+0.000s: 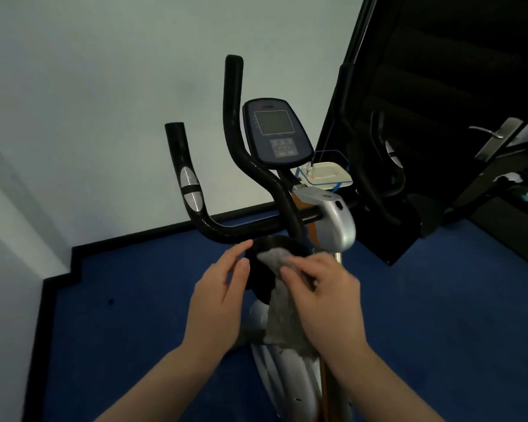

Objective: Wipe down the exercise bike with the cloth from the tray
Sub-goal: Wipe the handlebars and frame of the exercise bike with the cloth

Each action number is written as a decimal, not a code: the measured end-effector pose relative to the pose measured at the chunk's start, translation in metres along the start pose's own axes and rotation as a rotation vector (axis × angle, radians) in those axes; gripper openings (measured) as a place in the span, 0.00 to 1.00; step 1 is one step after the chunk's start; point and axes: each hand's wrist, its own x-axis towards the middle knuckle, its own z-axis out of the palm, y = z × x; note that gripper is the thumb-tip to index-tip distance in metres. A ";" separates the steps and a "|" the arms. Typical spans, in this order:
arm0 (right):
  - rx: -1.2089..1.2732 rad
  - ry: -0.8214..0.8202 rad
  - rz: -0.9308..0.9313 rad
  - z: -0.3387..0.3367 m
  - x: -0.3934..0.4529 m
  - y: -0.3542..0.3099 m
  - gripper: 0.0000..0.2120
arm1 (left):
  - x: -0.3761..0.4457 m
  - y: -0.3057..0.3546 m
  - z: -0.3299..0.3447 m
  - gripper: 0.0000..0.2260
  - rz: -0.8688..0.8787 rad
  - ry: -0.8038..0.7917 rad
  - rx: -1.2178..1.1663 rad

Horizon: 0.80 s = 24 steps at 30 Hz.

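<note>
The exercise bike (333,220) stands in front of me, with black handlebars (238,229), a dark console (276,132) and a silver body. A grey cloth (279,303) drapes over a round black part (264,287) below the handlebar stem. My right hand (323,296) presses and grips the cloth against that part. My left hand (218,296) rests on the left rim of the black part, fingers spread, holding nothing. A cream tray (328,175) sits behind the console, to the right.
Blue carpet (134,315) covers the floor, bordered by a black skirting and a pale wall (104,102). A large dark machine (424,147) stands close on the right, with a door handle (488,132) beyond it.
</note>
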 end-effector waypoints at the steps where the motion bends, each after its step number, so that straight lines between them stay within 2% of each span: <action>1: 0.006 0.028 -0.001 0.004 0.012 -0.005 0.07 | 0.000 0.001 0.001 0.14 0.004 0.009 -0.020; 6: 0.005 -0.004 -0.010 0.032 0.006 -0.018 0.09 | -0.003 -0.001 0.005 0.12 -0.042 0.023 -0.142; 9: 0.097 -0.095 -0.019 0.017 -0.016 -0.007 0.05 | -0.005 -0.005 0.007 0.12 -0.050 0.022 -0.165; 12: 0.105 -0.168 -0.015 0.004 -0.004 -0.005 0.05 | -0.004 -0.006 0.009 0.14 -0.073 0.034 -0.166; 18: 0.119 -0.065 0.013 0.028 -0.009 -0.019 0.07 | -0.002 -0.005 0.008 0.14 -0.060 0.031 -0.200; 22: 0.062 -0.243 -0.030 -0.004 -0.019 -0.006 0.07 | 0.001 -0.002 0.009 0.15 -0.057 0.042 -0.213; 24: -0.001 -0.197 -0.100 -0.021 -0.005 -0.008 0.09 | 0.005 -0.001 0.011 0.15 -0.062 0.046 -0.202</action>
